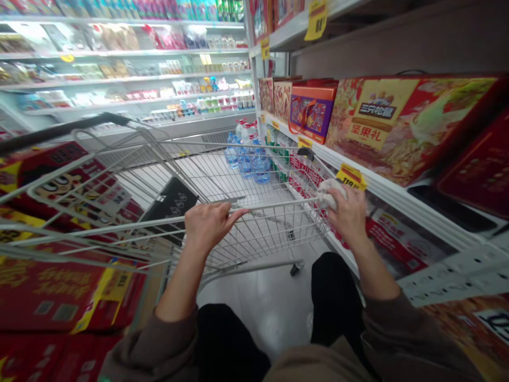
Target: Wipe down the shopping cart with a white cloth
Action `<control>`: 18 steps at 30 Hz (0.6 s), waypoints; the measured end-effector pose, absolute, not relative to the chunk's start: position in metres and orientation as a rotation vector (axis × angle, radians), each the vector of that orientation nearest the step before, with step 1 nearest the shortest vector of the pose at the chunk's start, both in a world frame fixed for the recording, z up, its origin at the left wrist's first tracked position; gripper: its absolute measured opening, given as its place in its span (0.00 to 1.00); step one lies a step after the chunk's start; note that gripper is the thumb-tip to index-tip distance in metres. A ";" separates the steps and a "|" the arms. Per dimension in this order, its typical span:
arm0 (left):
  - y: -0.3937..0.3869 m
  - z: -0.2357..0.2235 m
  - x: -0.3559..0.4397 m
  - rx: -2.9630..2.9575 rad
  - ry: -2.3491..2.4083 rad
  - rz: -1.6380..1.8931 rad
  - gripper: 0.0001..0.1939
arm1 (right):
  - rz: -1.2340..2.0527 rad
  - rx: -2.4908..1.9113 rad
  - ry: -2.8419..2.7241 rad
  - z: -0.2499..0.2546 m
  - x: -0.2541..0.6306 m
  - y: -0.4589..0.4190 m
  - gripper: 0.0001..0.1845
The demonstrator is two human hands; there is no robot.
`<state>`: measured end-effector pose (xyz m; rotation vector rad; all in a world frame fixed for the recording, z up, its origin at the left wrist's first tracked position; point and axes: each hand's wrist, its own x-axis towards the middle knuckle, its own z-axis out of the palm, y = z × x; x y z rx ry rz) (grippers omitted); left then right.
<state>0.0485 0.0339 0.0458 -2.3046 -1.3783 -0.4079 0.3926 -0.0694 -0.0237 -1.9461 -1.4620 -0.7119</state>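
My left hand (pixel 210 225) rests on the metal push bar of a wire shopping cart (pixel 254 208), its fingers curled over the bar. My right hand (pixel 349 216) is at the bar's right end, closed around a crumpled white wad (pixel 330 192), perhaps tissue or cloth. The wad presses against the bar. A black panel (pixel 172 208) with white line icons sits inside the cart. Its lower part is hidden behind the bar and my left hand.
Red and yellow gift boxes (pixel 405 127) line a white shelf (pixel 382 185) close on the right. Red cartons (pixel 51 286) are stacked on the left. Blue-capped water jugs (pixel 250 164) show through the cart's far end. Lit display shelves (pixel 119 69) stand behind.
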 end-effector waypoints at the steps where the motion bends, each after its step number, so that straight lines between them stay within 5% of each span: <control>1: 0.034 0.046 0.049 -2.298 -1.382 -0.408 0.40 | -0.688 -1.931 -1.440 -0.024 0.378 -0.066 0.21; 6: 0.035 0.047 0.048 -2.295 -1.383 -0.398 0.40 | -0.656 -1.779 -1.530 -0.026 0.322 -0.054 0.24; 14: 0.034 0.049 0.046 -2.295 -1.391 -0.354 0.40 | -0.792 -1.963 -1.349 -0.037 0.403 -0.073 0.28; 18: 0.035 0.047 0.050 -2.284 -1.409 -0.353 0.40 | -0.770 -1.977 -1.159 -0.049 0.370 -0.063 0.33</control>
